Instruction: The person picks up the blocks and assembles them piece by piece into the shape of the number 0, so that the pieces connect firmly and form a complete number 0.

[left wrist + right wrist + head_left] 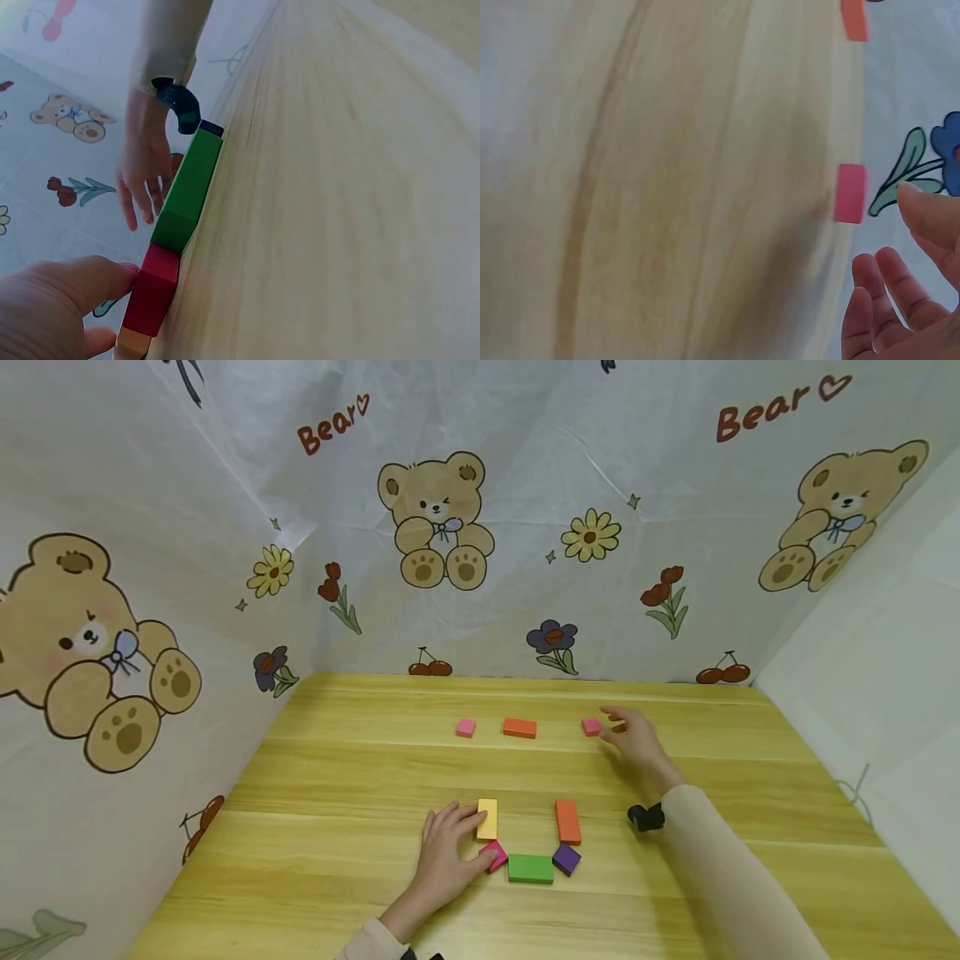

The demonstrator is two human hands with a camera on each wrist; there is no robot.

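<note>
My left hand [445, 857] lies over the near blocks. Its thumb touches a magenta cube [495, 857], also seen as a red-pink cube [154, 292] in the left wrist view, and its fingertips rest on an upright-lying yellow block [487, 820]. To the right of the cube a green block [531, 869] lies crosswise, then a purple cube [566, 859] turned at an angle, with an orange block [567, 822] behind it. Farther back, my right hand [636, 739] reaches beside a pink cube [592, 727], thumb and fingers spread apart with nothing between them.
Toward the back of the wooden table [360, 760] lie another orange block [520, 728] and a pink cube [466, 728]. Behind stands a white bear-print cloth [517, 593]. A white panel [862, 693] borders the right side.
</note>
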